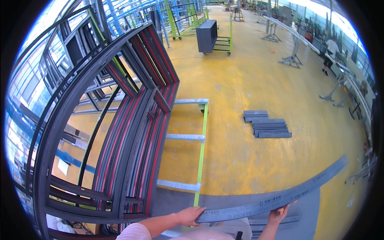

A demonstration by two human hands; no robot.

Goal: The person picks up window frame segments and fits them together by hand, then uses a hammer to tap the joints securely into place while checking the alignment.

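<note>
A long dark grey frame profile (270, 199), with writing along its face, lies across both hands in front of the body and rises to the right. My left hand (191, 216) grips its left end. My right hand (280, 211) holds it from below, near its middle. To the left stand several dark window frames (132, 168) with red strips, packed upright on a green cart (201, 153) whose crossbars are wrapped. More dark profiles (270, 225) lie low, partly hidden behind the right forearm.
Short dark profiles (271, 126) lie stacked on the yellow floor ahead. A grey mat (309, 213) is underfoot. Farther off are a green cart with a dark box frame (207, 36), metal stands (292, 57) along the right, and a person (331, 49) there.
</note>
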